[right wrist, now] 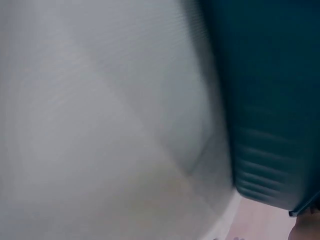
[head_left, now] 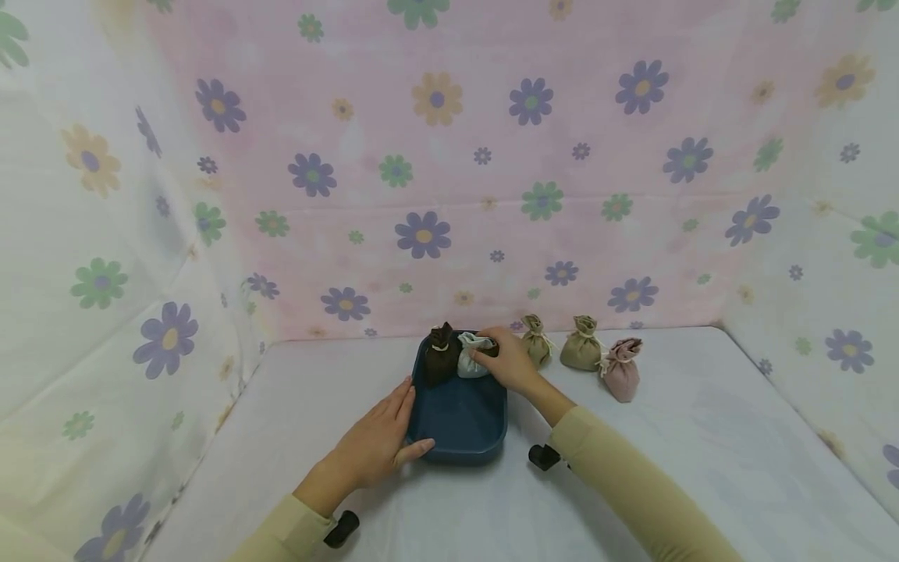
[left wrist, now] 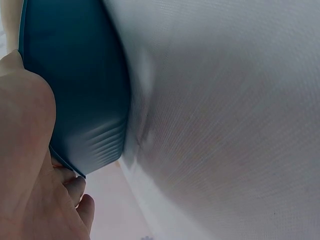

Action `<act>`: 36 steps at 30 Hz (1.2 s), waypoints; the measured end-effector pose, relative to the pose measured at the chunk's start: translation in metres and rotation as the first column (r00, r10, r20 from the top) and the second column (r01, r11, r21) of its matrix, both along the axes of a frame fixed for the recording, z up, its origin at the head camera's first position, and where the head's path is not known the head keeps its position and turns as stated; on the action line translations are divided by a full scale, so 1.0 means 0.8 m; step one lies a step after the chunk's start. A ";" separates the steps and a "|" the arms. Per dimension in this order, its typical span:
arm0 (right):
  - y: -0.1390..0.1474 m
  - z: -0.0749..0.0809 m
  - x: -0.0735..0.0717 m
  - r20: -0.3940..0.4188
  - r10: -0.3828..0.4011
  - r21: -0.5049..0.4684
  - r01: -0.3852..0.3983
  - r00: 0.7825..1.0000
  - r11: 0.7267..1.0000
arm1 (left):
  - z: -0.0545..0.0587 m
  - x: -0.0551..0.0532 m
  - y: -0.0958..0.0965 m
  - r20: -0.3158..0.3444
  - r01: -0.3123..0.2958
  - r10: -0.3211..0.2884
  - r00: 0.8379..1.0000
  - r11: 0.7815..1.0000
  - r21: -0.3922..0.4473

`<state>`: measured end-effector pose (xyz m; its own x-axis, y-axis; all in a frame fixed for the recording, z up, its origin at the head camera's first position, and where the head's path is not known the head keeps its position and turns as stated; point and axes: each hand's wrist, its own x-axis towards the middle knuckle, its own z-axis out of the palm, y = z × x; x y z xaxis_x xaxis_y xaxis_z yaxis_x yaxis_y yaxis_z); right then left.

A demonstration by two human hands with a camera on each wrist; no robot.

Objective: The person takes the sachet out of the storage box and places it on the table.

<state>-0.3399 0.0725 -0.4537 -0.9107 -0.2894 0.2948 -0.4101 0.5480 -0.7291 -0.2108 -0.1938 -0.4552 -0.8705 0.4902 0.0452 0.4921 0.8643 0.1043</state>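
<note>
A dark blue rectangular tray (head_left: 460, 421) stands on the white-covered table. Along its left rim rests my left hand (head_left: 372, 441), fingers stretched out and thumb over the near corner; the left wrist view shows this hand (left wrist: 37, 175) at the tray's edge. My right hand (head_left: 509, 361) reaches over the tray's far right corner. Its thumb and index finger pinch a dark brown pouch (head_left: 494, 348), mostly hidden by the hand. Touching the thumb is a pale, whitish drawstring pouch (head_left: 472, 363). Another dark brown pouch (head_left: 441, 359) stands upright in the far left corner.
Right of the tray stand two olive-green pouches, one nearer (head_left: 537, 347) and one farther (head_left: 581, 347) from it, plus a dusty-pink pouch (head_left: 621, 375). Flower-patterned cloth (head_left: 463, 172) walls the table at the back and sides.
</note>
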 end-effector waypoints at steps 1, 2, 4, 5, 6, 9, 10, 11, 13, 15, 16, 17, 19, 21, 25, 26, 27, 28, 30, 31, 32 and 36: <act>0.001 -0.001 0.001 -0.002 0.000 -0.001 0.000 1.000 1.000 | 0.000 0.000 0.000 -0.004 0.002 -0.002 1.000 1.000 0.001; 0.001 -0.002 0.000 -0.003 0.002 -0.005 -0.002 1.000 1.000 | -0.001 0.000 0.000 -0.007 0.003 -0.003 1.000 1.000 0.003; 0.002 -0.005 0.000 -0.006 0.010 -0.013 -0.010 1.000 1.000 | -0.002 0.000 0.001 -0.009 0.002 -0.002 1.000 1.000 0.005; 0.002 -0.006 -0.001 -0.008 0.014 -0.019 -0.014 1.000 1.000 | -0.002 0.000 0.001 -0.009 0.001 -0.001 1.000 1.000 0.007; 0.003 -0.008 -0.001 -0.014 0.016 -0.023 -0.016 1.000 1.000 | -0.002 0.000 0.001 -0.010 0.000 0.000 1.000 1.000 0.007; 0.003 -0.011 -0.002 -0.037 0.021 -0.028 -0.022 0.999 0.999 | -0.002 0.002 0.002 -0.012 -0.004 0.004 1.000 1.000 0.006; 0.003 -0.012 -0.002 -0.046 0.020 -0.030 -0.021 0.999 0.999 | -0.002 0.003 0.002 -0.015 -0.003 0.003 1.000 1.000 0.007; 0.004 -0.012 -0.002 -0.058 0.018 -0.031 -0.019 0.998 0.999 | -0.003 0.003 0.002 -0.018 -0.002 0.002 1.000 1.000 0.009; 0.004 -0.013 -0.001 -0.081 0.015 -0.028 -0.017 0.997 0.999 | -0.003 0.004 0.003 -0.023 -0.001 0.001 1.000 1.000 0.011; 0.004 -0.014 -0.001 -0.094 0.012 -0.028 -0.015 0.995 1.000 | -0.004 0.005 0.003 -0.027 -0.001 0.001 1.000 1.000 0.011; 0.004 -0.014 -0.001 -0.099 0.011 -0.027 -0.014 0.995 1.000 | -0.005 0.005 0.004 -0.030 -0.001 0.002 1.000 1.000 0.009; 0.004 -0.015 -0.001 -0.098 0.010 -0.027 -0.013 0.995 1.000 | -0.005 0.005 0.004 -0.031 -0.003 0.003 1.000 1.000 0.006; 0.005 -0.016 -0.002 -0.088 0.006 -0.026 -0.009 0.996 1.000 | -0.006 0.006 0.004 -0.030 -0.005 0.005 1.000 1.000 0.004; 0.007 -0.015 -0.002 -0.072 0.006 -0.038 -0.009 0.997 0.999 | -0.007 0.005 0.005 -0.028 -0.007 0.007 1.000 1.000 0.001; 0.011 -0.011 -0.004 -0.024 0.012 -0.068 -0.013 1.000 0.998 | -0.009 0.004 0.004 -0.033 -0.001 0.001 0.999 1.000 0.005; 0.012 -0.010 -0.004 -0.013 0.016 -0.079 -0.017 1.000 0.997 | -0.009 0.004 0.004 -0.034 -0.001 0.001 0.999 1.000 0.003; 0.013 -0.009 -0.004 -0.005 0.020 -0.085 -0.021 1.000 0.996 | -0.009 0.004 0.004 -0.035 0.001 -0.001 0.999 1.000 0.005; 0.015 -0.008 -0.005 0.002 0.023 -0.087 -0.022 1.000 0.996 | -0.009 0.004 0.004 -0.038 0.002 -0.002 0.999 1.000 0.005; 0.017 -0.007 -0.005 0.007 0.035 -0.097 -0.034 0.999 0.995 | -0.009 0.004 0.004 -0.037 0.002 -0.002 0.999 1.000 0.006; 0.018 -0.006 -0.004 0.013 0.041 -0.104 -0.039 0.999 0.994 | -0.009 0.004 0.004 -0.037 0.001 -0.001 0.999 1.000 0.005; 0.019 -0.004 -0.003 0.021 0.043 -0.109 -0.041 0.999 0.993 | -0.009 0.004 0.004 -0.037 0.000 0.000 0.999 1.000 0.005; 0.023 0.007 0.004 0.022 0.054 -0.120 -0.051 0.998 0.991 | -0.009 0.005 0.003 -0.033 0.000 0.001 0.999 1.000 0.004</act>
<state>-0.3368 0.0905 -0.4481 -0.9027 -0.3009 0.3075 -0.4168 0.4348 -0.7983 -0.2066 -0.1913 -0.4626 -0.8687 0.4894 0.0765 0.4949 0.8641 0.0916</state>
